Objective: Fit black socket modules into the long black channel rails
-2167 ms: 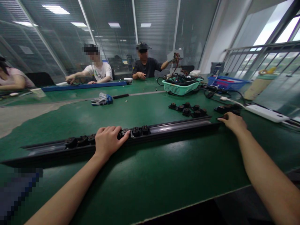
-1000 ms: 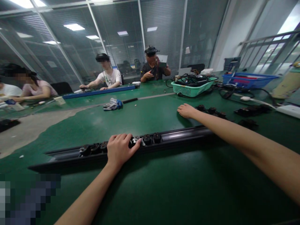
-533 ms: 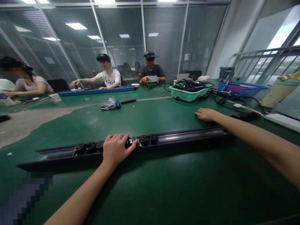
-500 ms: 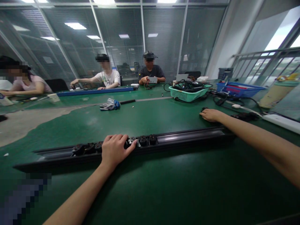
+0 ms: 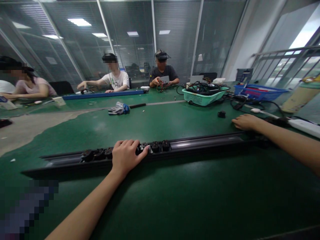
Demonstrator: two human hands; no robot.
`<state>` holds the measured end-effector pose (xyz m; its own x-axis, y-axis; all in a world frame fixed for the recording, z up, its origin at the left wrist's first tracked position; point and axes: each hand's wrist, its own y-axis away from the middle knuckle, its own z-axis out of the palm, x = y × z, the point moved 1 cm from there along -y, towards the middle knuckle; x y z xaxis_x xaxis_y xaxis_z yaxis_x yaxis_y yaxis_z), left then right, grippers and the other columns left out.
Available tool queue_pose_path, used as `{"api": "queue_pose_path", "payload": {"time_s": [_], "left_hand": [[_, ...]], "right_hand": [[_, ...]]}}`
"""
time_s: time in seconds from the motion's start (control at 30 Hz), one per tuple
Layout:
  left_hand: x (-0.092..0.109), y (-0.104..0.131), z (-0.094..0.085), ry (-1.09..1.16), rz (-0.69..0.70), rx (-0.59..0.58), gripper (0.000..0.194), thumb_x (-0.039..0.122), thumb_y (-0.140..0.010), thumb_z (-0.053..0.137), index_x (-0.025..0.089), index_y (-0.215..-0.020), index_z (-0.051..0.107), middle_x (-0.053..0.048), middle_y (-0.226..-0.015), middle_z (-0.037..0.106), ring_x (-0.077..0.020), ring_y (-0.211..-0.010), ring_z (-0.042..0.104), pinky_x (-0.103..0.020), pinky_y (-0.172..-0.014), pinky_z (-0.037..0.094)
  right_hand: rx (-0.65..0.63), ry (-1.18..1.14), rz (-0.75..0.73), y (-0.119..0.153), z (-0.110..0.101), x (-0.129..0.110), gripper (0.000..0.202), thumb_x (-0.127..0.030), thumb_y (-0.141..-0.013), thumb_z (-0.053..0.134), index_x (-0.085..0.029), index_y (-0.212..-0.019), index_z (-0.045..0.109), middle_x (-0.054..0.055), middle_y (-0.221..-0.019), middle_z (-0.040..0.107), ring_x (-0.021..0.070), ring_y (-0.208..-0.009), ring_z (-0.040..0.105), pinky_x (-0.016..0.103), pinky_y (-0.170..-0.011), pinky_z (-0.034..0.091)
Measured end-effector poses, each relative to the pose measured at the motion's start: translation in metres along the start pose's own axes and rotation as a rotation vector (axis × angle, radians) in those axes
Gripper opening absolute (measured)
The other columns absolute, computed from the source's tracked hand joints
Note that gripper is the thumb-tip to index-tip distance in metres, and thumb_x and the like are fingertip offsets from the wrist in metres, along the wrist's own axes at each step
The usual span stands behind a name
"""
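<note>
A long black channel (image 5: 205, 144) lies across the green table in front of me, with several black socket-like modules seated along its left and middle part. My left hand (image 5: 126, 156) is closed over the channel among the modules, thumb on the near side by a shiny metal piece (image 5: 144, 146). Two modules (image 5: 160, 145) show just right of the thumb. Beyond the channel's right end, my right hand (image 5: 246, 122) lies low over the table, fingers stretched out and nothing visible in them. A small black block (image 5: 221, 114) sits on the table left of those fingertips, apart from them.
A green basket (image 5: 203, 99) of cables and a blue basket (image 5: 262, 93) stand at the back right, near a white power strip (image 5: 303, 126). Gloves (image 5: 118, 108) lie mid-table. Several people sit along the far side behind a long blue bar (image 5: 105, 94).
My right hand has let go of the small black block and moved right, leaving it on the table. My left hand stays on the channel. The view has shifted slightly.
</note>
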<state>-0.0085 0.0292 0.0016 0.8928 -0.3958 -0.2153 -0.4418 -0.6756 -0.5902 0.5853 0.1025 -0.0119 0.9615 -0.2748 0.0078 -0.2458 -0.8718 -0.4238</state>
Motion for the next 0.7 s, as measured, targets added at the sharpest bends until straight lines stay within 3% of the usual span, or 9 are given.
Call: {"api": "queue_pose_path", "payload": {"time_s": [0.1,0.23,0.33,0.57,0.7], "left_hand": [[0.0,0.0,0.0,-0.005,-0.003,0.002,0.048,0.059,-0.093,0.044,0.02,-0.079,0.067,-0.008,-0.077,0.069,-0.0267,-0.076,0.064,-0.041,-0.077,0.04],[0.0,0.0,0.001,-0.002,-0.01,-0.01,0.048,0.06,-0.093,0.045,0.02,-0.08,0.067,-0.007,-0.077,0.069,-0.0257,-0.075,0.063,-0.04,-0.078,0.04],[0.0,0.001,0.001,-0.001,-0.017,-0.014,0.046,0.058,-0.093,0.045,0.02,-0.08,0.067,-0.007,-0.077,0.069,-0.025,-0.076,0.063,-0.04,-0.079,0.04],[0.0,0.004,0.001,0.005,-0.015,-0.017,0.046,0.058,-0.093,0.044,0.02,-0.081,0.068,-0.008,-0.078,0.069,-0.0246,-0.077,0.062,-0.04,-0.08,0.041],[0.001,0.004,0.0,0.014,-0.025,-0.007,0.048,0.059,-0.093,0.044,0.02,-0.08,0.068,-0.008,-0.078,0.069,-0.0251,-0.076,0.062,-0.041,-0.079,0.04]], "right_hand": [[-0.202,0.028,-0.153,-0.013,0.01,-0.011,0.015,-0.014,-0.077,0.076,-0.001,-0.084,0.073,0.023,-0.088,0.068,0.0091,-0.071,0.056,0.035,-0.069,0.027],[-0.274,0.065,-0.247,-0.036,0.026,-0.038,0.025,-0.015,-0.083,0.069,0.0,-0.104,0.071,0.032,-0.121,0.059,0.0187,-0.108,0.055,0.038,-0.079,0.027],[-0.317,0.073,-0.233,-0.05,0.036,-0.057,0.019,-0.012,-0.086,0.065,-0.002,-0.099,0.073,0.031,-0.131,0.054,0.0224,-0.122,0.049,0.04,-0.084,0.027],[-0.361,0.084,-0.075,-0.052,0.03,-0.06,0.019,-0.006,-0.078,0.07,-0.002,-0.06,0.07,0.03,-0.098,0.067,0.0233,-0.098,0.061,0.042,-0.076,0.033],[-0.187,0.1,0.004,-0.036,0.01,-0.051,0.03,-0.011,-0.077,0.072,-0.005,-0.048,0.064,0.028,-0.078,0.067,0.0217,-0.079,0.065,0.04,-0.069,0.035]]}}
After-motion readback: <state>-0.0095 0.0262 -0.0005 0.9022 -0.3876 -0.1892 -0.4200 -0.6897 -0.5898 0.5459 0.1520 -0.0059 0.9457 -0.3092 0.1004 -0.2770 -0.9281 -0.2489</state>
